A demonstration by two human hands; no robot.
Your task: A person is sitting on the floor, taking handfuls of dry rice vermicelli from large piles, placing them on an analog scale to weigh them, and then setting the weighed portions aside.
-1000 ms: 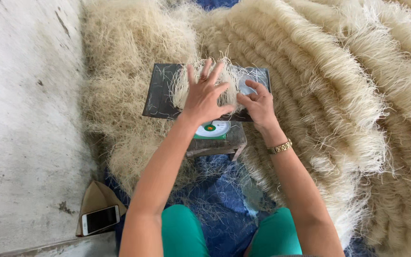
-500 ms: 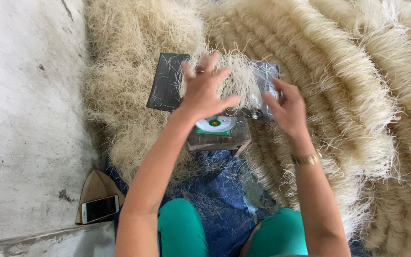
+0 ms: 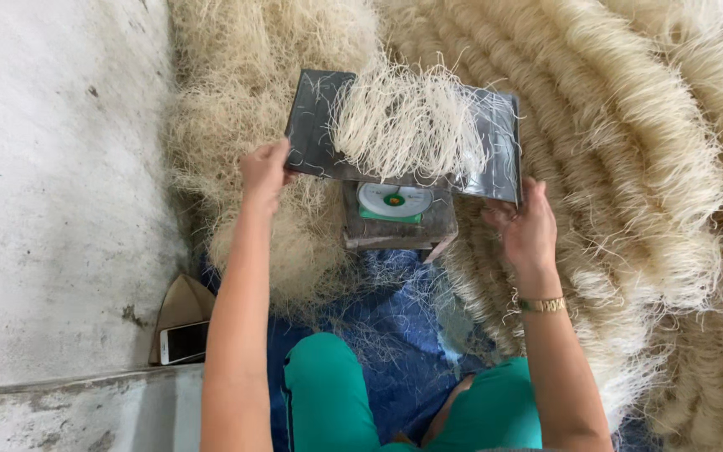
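A dark flat tray (image 3: 315,125) lies over a small weighing scale (image 3: 395,209) with a round white and green dial. On the tray rests a loose bundle of pale thin strands (image 3: 407,125). My left hand (image 3: 265,172) grips the tray's left front edge. My right hand (image 3: 529,226), with a gold bracelet on the wrist, holds the tray's right front corner. Both forearms reach forward over my green trousers (image 3: 328,393).
Large heaps of the same pale strands (image 3: 629,167) lie in rows to the right and behind the scale, with a looser pile (image 3: 236,100) at left. A blue sheet (image 3: 387,301) covers the floor under me. A phone (image 3: 182,341) rests on brown card by the grey concrete floor (image 3: 52,167).
My hands left the strand bundle and moved apart to the tray's two front edges. The bundle now lies uncovered on the tray, and the view has shifted closer.
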